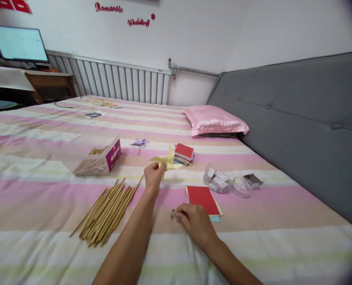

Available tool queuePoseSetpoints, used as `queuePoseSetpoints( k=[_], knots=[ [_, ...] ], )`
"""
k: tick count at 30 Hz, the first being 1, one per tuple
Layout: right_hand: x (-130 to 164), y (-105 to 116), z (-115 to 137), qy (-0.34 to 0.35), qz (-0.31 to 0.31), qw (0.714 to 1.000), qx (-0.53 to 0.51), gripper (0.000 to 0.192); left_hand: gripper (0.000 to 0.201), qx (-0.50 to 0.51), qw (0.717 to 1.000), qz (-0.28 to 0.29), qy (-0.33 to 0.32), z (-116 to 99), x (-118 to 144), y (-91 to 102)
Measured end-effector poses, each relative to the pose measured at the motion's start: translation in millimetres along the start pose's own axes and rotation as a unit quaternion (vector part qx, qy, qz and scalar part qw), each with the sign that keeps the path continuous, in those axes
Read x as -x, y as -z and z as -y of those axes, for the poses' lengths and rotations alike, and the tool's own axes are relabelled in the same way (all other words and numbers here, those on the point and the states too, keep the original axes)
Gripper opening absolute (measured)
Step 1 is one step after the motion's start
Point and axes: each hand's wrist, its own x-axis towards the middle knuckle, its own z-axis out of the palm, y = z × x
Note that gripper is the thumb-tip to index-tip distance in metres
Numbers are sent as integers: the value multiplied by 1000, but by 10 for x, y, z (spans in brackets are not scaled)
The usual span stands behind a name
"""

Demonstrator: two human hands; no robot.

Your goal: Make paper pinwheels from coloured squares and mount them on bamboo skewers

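My left hand is closed on a yellow paper pinwheel, held above the bed with its blades folded. Lower down, my right hand has thumb and fingers pinched together just beside some tiny shiny pieces on the bedspread; whatever the fingertips hold is too small to make out. Red paper squares lie right behind that hand, over yellow and blue sheets. To the left is a loose pile of thin wooden sticks. A finished-looking purple pinwheel on a stick lies farther back.
A clear plastic box with more sticks stands at left. Behind the yellow pinwheel is a stack of coloured paper. Clear round containers sit at right, near a pink pillow and grey headboard.
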Motion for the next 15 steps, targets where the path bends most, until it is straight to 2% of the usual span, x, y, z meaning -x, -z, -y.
queuePoseSetpoints(
  k=[4,6,10,13,15],
  knots=[
    [-422,406,181,24,-36,982,-182,11,26,-7,999,36,24,135,17,106],
    [-652,473,274,28,-61,959,-275,8,25,-9,999,42,26,128,25,122],
    [-936,261,306,30,-74,929,-362,9,22,14,996,65,67,61,54,93],
    [-999,67,196,21,-89,933,-347,7,21,33,993,69,88,36,81,74],
    [-1015,32,115,16,-102,939,-329,7,21,44,990,75,109,31,90,80]
  ],
)
